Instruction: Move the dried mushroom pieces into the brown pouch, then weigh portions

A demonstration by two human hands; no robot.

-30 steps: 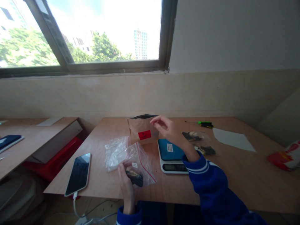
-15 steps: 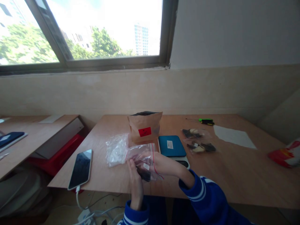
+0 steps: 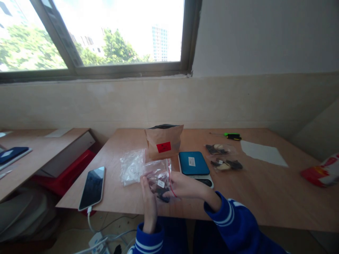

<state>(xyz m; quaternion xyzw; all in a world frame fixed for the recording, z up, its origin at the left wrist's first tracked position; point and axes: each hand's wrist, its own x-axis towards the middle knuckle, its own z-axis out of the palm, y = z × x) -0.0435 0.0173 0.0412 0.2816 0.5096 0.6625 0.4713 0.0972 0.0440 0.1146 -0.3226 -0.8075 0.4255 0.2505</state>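
Between my hands is a clear zip bag (image 3: 159, 176) with a red seal strip and a small white label. Dark and pale dried pieces lie inside it. My left hand (image 3: 147, 192) grips the bag's left side, with part of the fingers behind the plastic. On the other side, my right hand (image 3: 178, 185) holds the bag near its red strip, the thumb over the dark pieces. Just beyond, a kitchen scale (image 3: 195, 164) with a blue top sits by my right wrist. A brown paper pouch (image 3: 164, 143) with a red label stands open behind the bag.
A pile of clear plastic bags (image 3: 132, 167) lies left of my hands. Two filled zip bags (image 3: 221, 150) rest right of the scale, near a screwdriver (image 3: 233, 136) and white paper (image 3: 263, 153). A cabled phone (image 3: 92, 188) lies at the left edge, a red-white package (image 3: 321, 173) far right.
My right hand has drawn out of the bag's mouth and now grips its side from outside. The bag and my left hand have shifted slightly left.
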